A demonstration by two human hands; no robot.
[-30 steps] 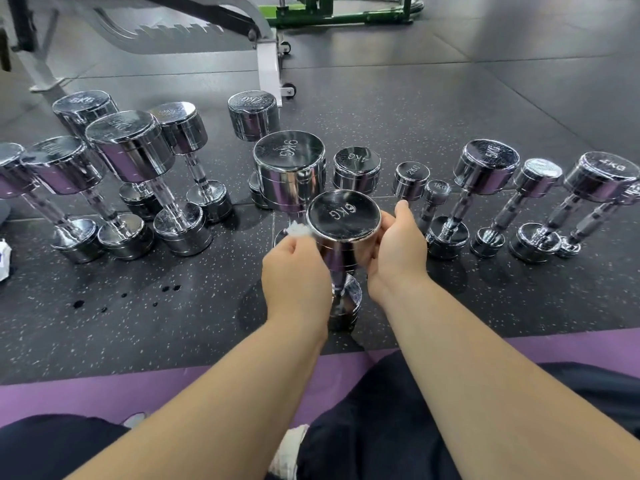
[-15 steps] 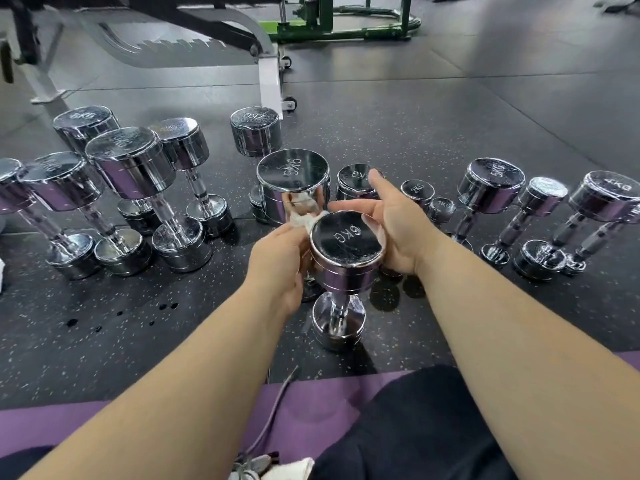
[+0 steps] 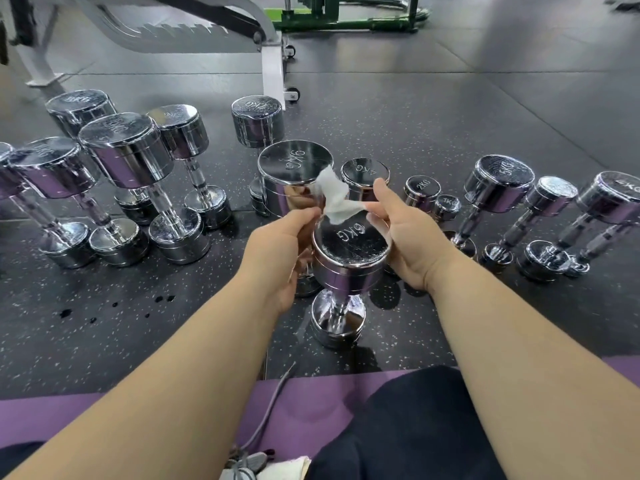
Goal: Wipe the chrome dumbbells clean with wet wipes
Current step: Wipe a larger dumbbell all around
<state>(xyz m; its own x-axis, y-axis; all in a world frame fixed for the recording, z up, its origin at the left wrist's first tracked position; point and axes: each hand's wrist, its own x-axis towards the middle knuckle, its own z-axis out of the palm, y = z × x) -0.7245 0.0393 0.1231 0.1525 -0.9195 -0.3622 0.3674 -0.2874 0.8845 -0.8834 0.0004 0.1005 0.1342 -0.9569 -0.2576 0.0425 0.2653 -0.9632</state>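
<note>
At the near edge of the view, a person sat on a purple mat (image 3: pixel 311 403), one dark trouser leg (image 3: pixel 415 431) and a grey cord (image 3: pixel 273 400) lying across it. Both bare forearms reached forward over a black speckled rubber floor (image 3: pixel 104 348).

Just beyond the mat's far edge, a chrome dumbbell (image 3: pixel 349 261) stood upright on the floor, its top face marked 6KG. The left hand (image 3: pixel 277 247) was just beside the dumbbell's top on the left and the right hand (image 3: pixel 405 237) just beside it on the right. Neither hand gripped the dumbbell. Instead, a crumpled white wet wipe (image 3: pixel 334 199) was stretched between them just above the far rim of the top face. The left hand's fingertips were clamped on one end and the right hand's thumb and finger pinched the other.

A few dark wet drops (image 3: pixel 162 299) marked the floor to the left.

Directly behind the wipe stood a larger dumbbell (image 3: pixel 294 174). A cluster of big dumbbells (image 3: pixel 128 150) leaned together toward the floor's left edge, and a row of smaller dumbbells (image 3: pixel 498 181) ran toward the right edge.

Farthest back, a weight bench (image 3: pixel 273 67) and a green machine frame (image 3: pixel 346 24) stood on the floor.
</note>
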